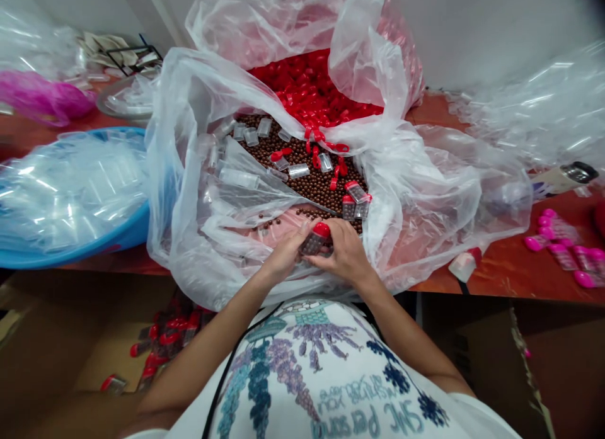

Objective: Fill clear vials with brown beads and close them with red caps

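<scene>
Between my two hands is a small clear bottle (314,242) with a red cap, filled with brown balls. My left hand (289,250) grips it from the left, and my right hand (344,250) closes around it from the right. Just beyond them, brown balls (307,186) lie in an open clear plastic bag (177,168). On the balls rest several clear empty bottles (299,171), loose red caps (338,171) and a few red-capped bottles (355,191).
Behind is a bag of red caps (312,89). A blue basin (137,215) of clear bottles stands at left. Pink-capped bottles (562,253) lie on the right of the red table (435,276). Below left, a cardboard box (101,357) holds red-capped bottles (165,338).
</scene>
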Demonstrator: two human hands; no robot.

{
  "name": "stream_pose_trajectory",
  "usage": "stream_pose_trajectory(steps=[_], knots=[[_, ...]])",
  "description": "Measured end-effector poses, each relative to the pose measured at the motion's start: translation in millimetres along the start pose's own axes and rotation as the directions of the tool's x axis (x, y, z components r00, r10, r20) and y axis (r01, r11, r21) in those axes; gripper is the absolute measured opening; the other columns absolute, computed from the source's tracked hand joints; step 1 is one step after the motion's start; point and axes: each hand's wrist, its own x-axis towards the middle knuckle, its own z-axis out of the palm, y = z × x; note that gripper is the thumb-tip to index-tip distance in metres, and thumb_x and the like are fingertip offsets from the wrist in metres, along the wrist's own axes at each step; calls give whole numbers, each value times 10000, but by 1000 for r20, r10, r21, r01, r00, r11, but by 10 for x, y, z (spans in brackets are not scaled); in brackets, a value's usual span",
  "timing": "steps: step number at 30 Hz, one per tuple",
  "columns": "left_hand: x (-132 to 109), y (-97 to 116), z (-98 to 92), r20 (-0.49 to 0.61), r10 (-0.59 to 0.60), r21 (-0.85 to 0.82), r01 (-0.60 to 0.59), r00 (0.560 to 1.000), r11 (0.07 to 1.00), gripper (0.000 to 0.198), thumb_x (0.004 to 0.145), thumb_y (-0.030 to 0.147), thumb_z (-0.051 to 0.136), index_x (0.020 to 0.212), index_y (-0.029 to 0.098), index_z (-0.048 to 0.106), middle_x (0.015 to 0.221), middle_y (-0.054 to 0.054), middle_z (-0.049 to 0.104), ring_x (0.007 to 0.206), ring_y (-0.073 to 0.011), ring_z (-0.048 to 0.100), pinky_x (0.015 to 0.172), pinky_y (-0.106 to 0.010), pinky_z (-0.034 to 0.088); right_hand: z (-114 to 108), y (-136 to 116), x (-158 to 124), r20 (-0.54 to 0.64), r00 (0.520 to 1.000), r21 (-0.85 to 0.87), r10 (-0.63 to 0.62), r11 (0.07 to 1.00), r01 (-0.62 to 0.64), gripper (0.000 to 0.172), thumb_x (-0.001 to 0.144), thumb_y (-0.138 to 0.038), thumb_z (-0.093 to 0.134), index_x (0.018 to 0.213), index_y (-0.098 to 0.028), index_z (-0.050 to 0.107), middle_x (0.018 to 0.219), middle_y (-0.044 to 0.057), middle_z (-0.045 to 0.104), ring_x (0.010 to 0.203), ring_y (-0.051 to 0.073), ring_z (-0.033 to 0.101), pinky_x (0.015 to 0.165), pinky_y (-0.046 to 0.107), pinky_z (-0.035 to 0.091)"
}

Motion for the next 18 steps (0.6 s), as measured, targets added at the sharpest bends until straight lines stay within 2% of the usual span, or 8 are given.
stream_pose_trajectory(steps=[3,5,7,9,13,15,18], knots=[[47,-18,17,-21,-53,0,53,998,999,695,795,651,496,1298,173,540,678,-47,654,500,-129,580,467,-223,444,38,12,12,-3,997,-59,-79,995,78,653,726,-565,630,1190,-131,479,1109,170,578,1035,317,524,896,464,437],[77,-56,37,-76,-54,-14,53,996,998,677,797,623,511,1295,165,530,570,-4,584,416,-94,501,402,-184,368,53,8,32,13,993,-79,-115,990,116,632,712,-574,623,1135,-120,505,1036,163,594,968,307,535,855,448,451],[95,-98,53,-107,-62,-41,58,992,998,614,788,561,552,1248,154,556,526,22,536,391,-78,454,387,-168,331,59,5,54,34,991,-90,-132,987,134,589,707,-583,608,1071,-126,531,947,146,600,906,295,539,809,430,462],[96,-136,60,-91,-81,-76,75,993,994,552,783,525,552,1186,149,586,516,29,516,384,-75,433,384,-169,315,62,11,67,56,987,-101,-150,983,155,558,707,-594,593,1020,-134,548,894,134,595,868,286,539,779,416,465],[77,-213,46,-56,-124,-102,118,991,988,482,796,545,474,967,127,643,498,20,494,374,-81,411,376,-185,293,83,25,56,94,975,-121,-200,970,211,571,698,-631,583,974,-132,568,896,133,598,860,280,547,786,400,462],[81,-231,4,-82,-103,-26,101,991,994,484,807,563,444,914,136,645,516,7,513,399,-95,438,388,-196,312,79,25,51,122,972,-117,-200,970,215,585,695,-650,581,977,-136,573,899,128,606,867,278,554,795,396,462],[134,-154,-149,-98,67,285,-36,993,958,450,832,540,458,982,162,651,671,-36,616,568,-140,560,502,-230,421,-7,60,84,139,982,-141,-128,979,147,629,711,-657,584,1052,-129,565,945,133,621,893,279,562,803,398,463]])
